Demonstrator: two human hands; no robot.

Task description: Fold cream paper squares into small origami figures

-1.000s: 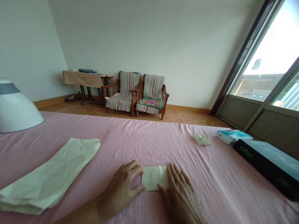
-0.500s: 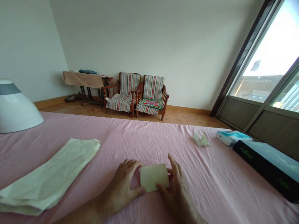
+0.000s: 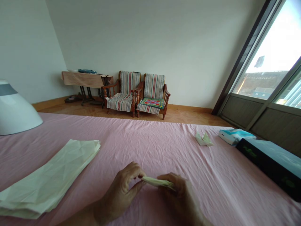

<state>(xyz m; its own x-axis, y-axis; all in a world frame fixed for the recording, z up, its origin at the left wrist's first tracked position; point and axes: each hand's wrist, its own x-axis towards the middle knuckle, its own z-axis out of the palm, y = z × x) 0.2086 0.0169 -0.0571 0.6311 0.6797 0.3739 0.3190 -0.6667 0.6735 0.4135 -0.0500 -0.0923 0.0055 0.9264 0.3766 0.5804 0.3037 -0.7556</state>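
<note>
A small folded piece of pale yellow paper is held edge-on just above the pink cloth. My left hand pinches its left end between thumb and fingers. My right hand is closed over its right end, knuckles up. A stack of creased pale yellow sheets lies on the cloth to the left of my hands.
A small folded paper figure sits on the cloth at the right. Beyond it lie a white and teal box and a long dark box. A white domed object stands at the far left. Two striped chairs line the wall.
The folded paper lay flat under both hands, then was lifted and tilted, and now is held edge-on between both hands. Both hands went from flat to pinching.
</note>
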